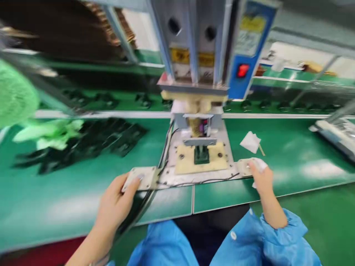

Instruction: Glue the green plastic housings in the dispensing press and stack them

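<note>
My left hand [118,197] grips the left button box [138,177] of a press, with its thumb on the round metal button. At the right button box [242,168], my right hand [262,179] lies with its thumb at the button. A white cloth [260,163] shows around the right hand's fingers and seems to be held in them. Between the hands, a dark green plastic part [201,155] sits on the cream fixture plate [183,162]. The press head [199,142] is down, right above or touching this part; which one, I cannot tell.
Several black plastic parts [122,138] lie at left, beside light green cloth [52,133]. A folded white cloth [250,142] lies right of the press. A blue control box [241,62] with a red switch is above. Black cables [163,151] run by the base. Parts line the rear conveyor [124,103].
</note>
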Motion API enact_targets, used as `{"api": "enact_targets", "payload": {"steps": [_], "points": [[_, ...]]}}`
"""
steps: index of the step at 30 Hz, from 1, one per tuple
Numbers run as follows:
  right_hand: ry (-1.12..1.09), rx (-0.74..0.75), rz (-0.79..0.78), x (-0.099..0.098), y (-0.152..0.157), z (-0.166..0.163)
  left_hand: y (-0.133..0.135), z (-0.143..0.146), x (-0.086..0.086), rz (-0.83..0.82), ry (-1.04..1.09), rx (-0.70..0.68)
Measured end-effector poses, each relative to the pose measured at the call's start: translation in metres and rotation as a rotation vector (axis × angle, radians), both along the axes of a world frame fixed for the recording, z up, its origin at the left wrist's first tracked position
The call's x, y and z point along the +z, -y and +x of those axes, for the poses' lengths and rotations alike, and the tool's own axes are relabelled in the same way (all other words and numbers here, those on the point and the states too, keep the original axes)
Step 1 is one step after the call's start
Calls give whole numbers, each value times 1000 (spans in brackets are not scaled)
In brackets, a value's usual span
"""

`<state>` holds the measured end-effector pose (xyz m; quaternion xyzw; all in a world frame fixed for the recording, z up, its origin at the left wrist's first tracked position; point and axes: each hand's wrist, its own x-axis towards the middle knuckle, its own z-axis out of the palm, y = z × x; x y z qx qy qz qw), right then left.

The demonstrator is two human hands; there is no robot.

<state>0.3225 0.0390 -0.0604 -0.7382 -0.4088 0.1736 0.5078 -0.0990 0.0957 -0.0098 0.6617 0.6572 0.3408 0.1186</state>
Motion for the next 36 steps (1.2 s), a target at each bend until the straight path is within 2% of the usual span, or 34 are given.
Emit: {"api": "enact_targets", "payload": {"steps": [2, 4, 8, 11, 14, 16, 18, 19, 22, 25, 27, 31, 36], "points": [[13, -31, -47, 0, 2, 6, 6, -14, -17, -87, 12, 37], [73, -85, -53, 2, 5, 8, 5, -17, -26, -134, 31, 57], [144, -106, -4, 8, 10, 5, 5, -14, -29, -137, 68, 80], [145, -106, 8, 10, 10, 4, 11, -10, -23, -74, 86, 111], [150, -96, 7, 11, 11, 3, 14, 1, -10, 78, 60, 111], [142, -83, 19, 11, 11, 2, 10, 16, 5, 165, 22, 18], [132, -78, 38, 11, 11, 2, 1, 35, 22, 171, 3, -137], [127, -78, 41, 11, 11, 1, -6, 46, 30, 139, 13, -221], [123, -105, 18, 12, 11, -1, -29, 78, 52, -103, 126, -450], [113, -118, -4, 15, 10, -3, -51, 103, 61, -321, 207, -566], [107, -114, -12, 18, 10, -4, -60, 114, 60, -420, 273, -586], [87, -96, -11, 18, 9, -5, -67, 122, 54, -574, 567, -558], [47, -74, -28, 13, 9, -2, -64, 123, 62, -778, 673, -378]]}}
